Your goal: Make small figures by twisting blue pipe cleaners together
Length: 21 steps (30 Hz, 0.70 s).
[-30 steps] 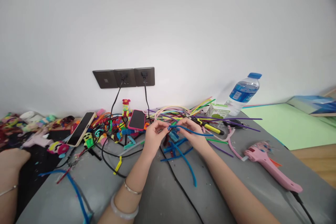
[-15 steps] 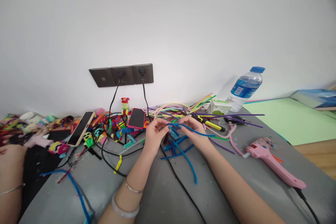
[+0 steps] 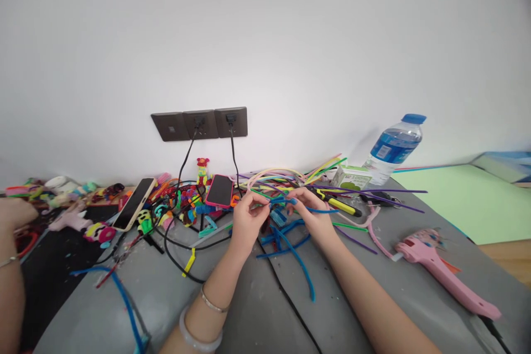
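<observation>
A blue pipe cleaner (image 3: 282, 199) stretches between my two hands above the table, its free end poking out past the right fingers. My left hand (image 3: 250, 220) pinches it at one side with thumb and forefinger. Closed on it a short way to the right is my right hand (image 3: 314, 214); the exact grip is partly hidden behind the fingers. Just below the hands lie more blue pipe cleaners (image 3: 299, 266), some crossing each other on the grey table (image 3: 265, 321).
A pink glue gun (image 3: 450, 276) lies at right, near a tilted water bottle (image 3: 394, 146) and a yellow-handled tool (image 3: 342, 206). Phones (image 3: 219, 191), black cables (image 3: 286, 293) and colourful figures crowd the left and back. Another person's arm (image 3: 10, 265) reaches in at far left.
My fingers have shifted along the blue pipe cleaner, and less of its tail shows past my right hand. The other person's arm has moved up and left. The view has shifted slightly.
</observation>
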### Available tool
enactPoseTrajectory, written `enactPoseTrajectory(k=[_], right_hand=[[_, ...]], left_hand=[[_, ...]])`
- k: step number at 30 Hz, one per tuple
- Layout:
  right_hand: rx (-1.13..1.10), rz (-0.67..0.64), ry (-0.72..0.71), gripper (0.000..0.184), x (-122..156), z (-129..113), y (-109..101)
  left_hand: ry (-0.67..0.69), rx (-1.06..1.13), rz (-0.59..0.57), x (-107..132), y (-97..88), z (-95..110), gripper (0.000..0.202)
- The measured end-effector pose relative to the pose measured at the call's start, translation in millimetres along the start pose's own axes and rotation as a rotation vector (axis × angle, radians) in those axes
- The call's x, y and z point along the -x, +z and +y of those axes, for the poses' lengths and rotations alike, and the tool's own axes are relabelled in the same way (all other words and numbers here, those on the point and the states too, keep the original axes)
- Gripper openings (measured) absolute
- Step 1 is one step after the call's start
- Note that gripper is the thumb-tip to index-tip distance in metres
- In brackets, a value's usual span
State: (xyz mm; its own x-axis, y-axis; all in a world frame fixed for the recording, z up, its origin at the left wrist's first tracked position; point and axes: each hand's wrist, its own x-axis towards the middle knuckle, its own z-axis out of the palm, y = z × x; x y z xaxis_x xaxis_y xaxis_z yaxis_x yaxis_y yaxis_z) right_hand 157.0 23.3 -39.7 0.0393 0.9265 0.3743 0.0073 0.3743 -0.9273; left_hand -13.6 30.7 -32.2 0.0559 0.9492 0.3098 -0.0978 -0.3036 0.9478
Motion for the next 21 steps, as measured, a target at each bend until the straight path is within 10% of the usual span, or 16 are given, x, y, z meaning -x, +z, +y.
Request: enactPoseTrajectory(k=[21], right_hand=[[-0.216, -0.001, 0.116, 0.019, 2.6, 9.5, 1.3]], left_hand=[[0.022, 0.055, 0.001, 6.3, 5.0, 1.3, 0.015]])
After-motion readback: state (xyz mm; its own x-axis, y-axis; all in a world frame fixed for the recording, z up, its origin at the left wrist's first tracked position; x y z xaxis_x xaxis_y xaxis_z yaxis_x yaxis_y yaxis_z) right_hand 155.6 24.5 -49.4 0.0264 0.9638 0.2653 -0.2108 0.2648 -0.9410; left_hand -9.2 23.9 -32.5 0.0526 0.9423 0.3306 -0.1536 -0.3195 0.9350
